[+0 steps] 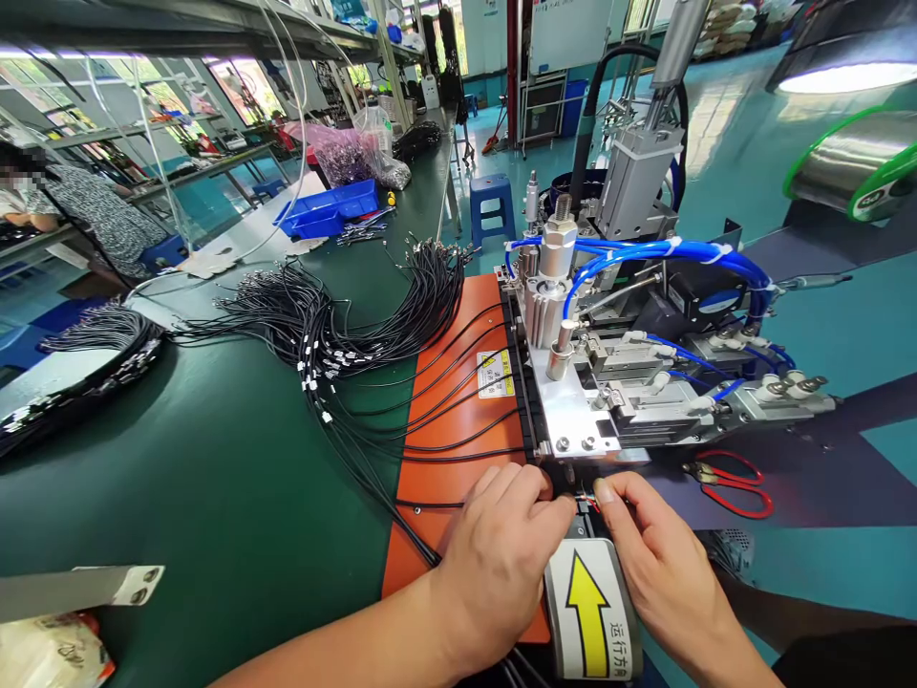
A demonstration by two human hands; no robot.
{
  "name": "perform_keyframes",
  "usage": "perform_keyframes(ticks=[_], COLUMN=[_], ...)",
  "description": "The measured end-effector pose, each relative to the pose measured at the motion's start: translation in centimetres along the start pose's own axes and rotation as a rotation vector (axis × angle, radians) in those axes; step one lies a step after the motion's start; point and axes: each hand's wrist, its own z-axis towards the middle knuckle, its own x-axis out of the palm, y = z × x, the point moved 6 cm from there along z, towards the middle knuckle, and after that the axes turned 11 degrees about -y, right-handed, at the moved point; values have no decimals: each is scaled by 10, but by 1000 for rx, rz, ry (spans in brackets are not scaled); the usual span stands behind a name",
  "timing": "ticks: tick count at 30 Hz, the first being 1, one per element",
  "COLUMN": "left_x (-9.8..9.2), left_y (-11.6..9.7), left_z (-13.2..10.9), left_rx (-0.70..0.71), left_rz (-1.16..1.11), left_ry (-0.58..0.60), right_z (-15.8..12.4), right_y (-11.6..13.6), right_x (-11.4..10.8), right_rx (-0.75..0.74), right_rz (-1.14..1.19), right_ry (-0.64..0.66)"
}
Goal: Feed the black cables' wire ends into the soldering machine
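Just below the silver plate (573,411) of a machine, my left hand (501,545) rests over the edge of an orange board (451,411), its fingers bent on a black cable end. Close to its right, my right hand (645,535) pinches thin coloured wires (591,501) between thumb and forefinger. A cover with a yellow arrow (587,612) lies below and between both hands. Several black cables cross the orange board into the machine from a large bundle (322,334) with white tags. The cable end under my left fingers is mostly hidden.
Red-handled cutters (735,483) lie right of my right hand. Blue air hoses (673,250) arch over the machine. A blue tray (330,210) and more cables (93,373) are on the green table (236,535). A metal bracket (86,585) juts in at lower left. A person (100,210) sits far left.
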Motion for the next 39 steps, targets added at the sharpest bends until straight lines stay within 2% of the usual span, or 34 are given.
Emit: perform_keyframes(ticks=[9, 17, 24, 29, 35, 39], left_x=[2, 4, 5, 5, 4, 4], left_y=[1, 2, 2, 2, 1, 2], left_z=[0, -1, -1, -1, -1, -1], left_rx=[-14, -26, -31, -18, 3, -1], left_rz=[-36, -48, -26, -23, -30, -41], left_ry=[16, 34, 46, 44, 22, 19], right_z=[3, -7, -18, -15, -8, -5], right_y=[5, 7, 7, 21, 18, 11], right_x=[1, -15, -12, -18, -16, -16], right_rx=[-47, 47, 126, 6, -169, -165], right_rz=[111, 121, -8, -137, -176, -190], right_ry=[12, -82, -56, -98, -45, -21])
